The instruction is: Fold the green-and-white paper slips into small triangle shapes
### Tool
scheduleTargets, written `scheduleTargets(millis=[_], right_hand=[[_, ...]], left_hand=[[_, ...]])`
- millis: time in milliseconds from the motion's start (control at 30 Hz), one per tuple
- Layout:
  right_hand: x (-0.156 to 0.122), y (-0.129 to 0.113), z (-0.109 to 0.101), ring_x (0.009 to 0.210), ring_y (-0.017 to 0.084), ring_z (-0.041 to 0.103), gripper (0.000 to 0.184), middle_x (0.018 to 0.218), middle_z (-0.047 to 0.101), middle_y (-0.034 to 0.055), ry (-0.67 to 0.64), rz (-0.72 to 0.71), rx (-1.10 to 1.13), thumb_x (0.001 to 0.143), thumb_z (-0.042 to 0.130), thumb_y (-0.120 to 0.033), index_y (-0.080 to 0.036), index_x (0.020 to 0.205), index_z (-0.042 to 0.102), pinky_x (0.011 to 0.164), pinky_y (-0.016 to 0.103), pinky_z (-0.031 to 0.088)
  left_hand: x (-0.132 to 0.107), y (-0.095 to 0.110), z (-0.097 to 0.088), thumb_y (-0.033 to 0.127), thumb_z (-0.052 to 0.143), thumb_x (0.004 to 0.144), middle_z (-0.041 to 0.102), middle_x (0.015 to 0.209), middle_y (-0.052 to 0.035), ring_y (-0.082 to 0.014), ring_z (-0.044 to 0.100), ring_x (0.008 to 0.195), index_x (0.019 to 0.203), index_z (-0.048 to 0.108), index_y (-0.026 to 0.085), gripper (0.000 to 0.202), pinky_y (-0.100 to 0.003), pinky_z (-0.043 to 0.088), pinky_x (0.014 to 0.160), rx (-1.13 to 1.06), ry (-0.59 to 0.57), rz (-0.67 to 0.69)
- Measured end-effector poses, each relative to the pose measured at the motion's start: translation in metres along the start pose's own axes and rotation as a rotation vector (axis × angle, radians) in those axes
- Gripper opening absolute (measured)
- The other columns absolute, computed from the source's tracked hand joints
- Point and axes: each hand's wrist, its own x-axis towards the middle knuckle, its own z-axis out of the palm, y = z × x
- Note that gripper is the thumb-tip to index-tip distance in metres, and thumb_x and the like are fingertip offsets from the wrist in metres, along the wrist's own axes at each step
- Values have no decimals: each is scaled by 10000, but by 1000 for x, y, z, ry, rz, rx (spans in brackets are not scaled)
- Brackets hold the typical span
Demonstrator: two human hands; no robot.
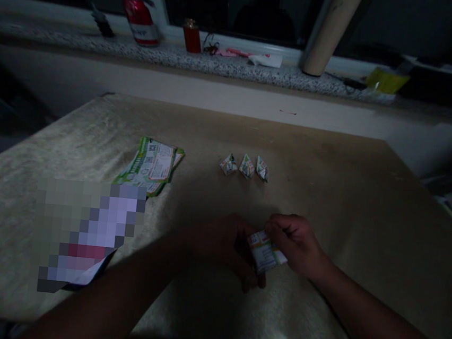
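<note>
Both hands meet over the near middle of the table (pixel 330 163). My left hand (pixel 222 244) and my right hand (pixel 296 243) pinch a small folded piece of printed paper (pixel 265 252) between them, white with green and orange print. Farther back on the table, three small folded paper shapes (pixel 245 166) lie in a row, side by side. A stack of green-and-white printed leaflets (pixel 152 165) lies flat to the left of them.
A blurred-out item (pixel 88 231) lies on the table's near left. Behind the table, a stone window ledge (pixel 220 65) carries a red can (pixel 142 20), a small red lighter (pixel 192 35), a cardboard tube (pixel 330 30), pink and white scraps and a yellow object (pixel 384 79). The room is dim.
</note>
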Motion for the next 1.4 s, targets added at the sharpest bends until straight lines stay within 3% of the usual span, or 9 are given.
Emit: scheduleTargets(millis=[267,567,700,867,933,1033,1133,1267,1400], right_hand=[[2,5,-1,460,77,381,493,519,436,-36,51,24,43,891,563,-569,-176,601,486,413,193,304],[2,0,3,446,70,351,458,500,405,-49,-9,4,20,862,630,-510,-175,579,498,410,193,280],[2,1,2,442,76,381,488,503,445,-37,6,38,59,849,623,-571,-172,589,514,406,194,301],[3,4,-4,460,105,455,476,533,512,-19,262,-2,89,872,587,-590,-181,631,539,429,215,368],[3,5,-5,476,105,451,444,545,504,-21,365,-73,11,909,564,-542,-185,645,539,445,217,372],[1,5,-5,484,103,439,393,544,465,-29,371,-203,-236,973,501,-427,-191,659,521,464,220,355],[-1,1,-3,477,90,421,345,556,430,-36,309,-379,-447,987,475,-291,-194,657,489,476,226,321],[-2,-4,-2,484,91,414,292,577,425,-33,272,-532,-544,968,474,-202,-196,676,486,485,236,309],[-3,-4,-3,485,98,432,270,590,472,-18,246,-532,-516,970,465,-201,-193,704,515,484,243,318]], left_hand=[[3,0,3,201,901,591,750,715,-7,-112,682,602,764,737,137,246,-220,566,615,40,96,46],[0,1,-3,211,912,565,762,724,4,-113,694,632,745,766,158,238,-217,563,670,161,62,30],[-1,3,-4,190,906,581,766,774,-7,-117,704,679,802,754,150,271,-218,554,686,159,59,29],[2,0,-11,123,915,556,755,853,-18,-153,713,701,1177,584,205,709,-250,566,632,-76,202,255],[6,-2,-13,198,901,621,743,834,-23,-149,693,635,1248,528,211,730,-277,569,612,-114,264,309],[13,-4,-8,322,901,625,719,859,-47,-148,679,644,1050,634,138,534,-297,572,634,-115,338,310],[18,-4,2,435,870,647,668,706,-8,-130,649,602,823,668,110,421,-264,542,615,-45,409,289],[19,-3,9,466,854,651,680,699,-4,-131,649,628,789,688,116,411,-267,552,633,-13,521,298],[17,-5,10,435,843,677,684,663,-3,-129,658,608,757,692,120,359,-254,550,622,19,569,306]])
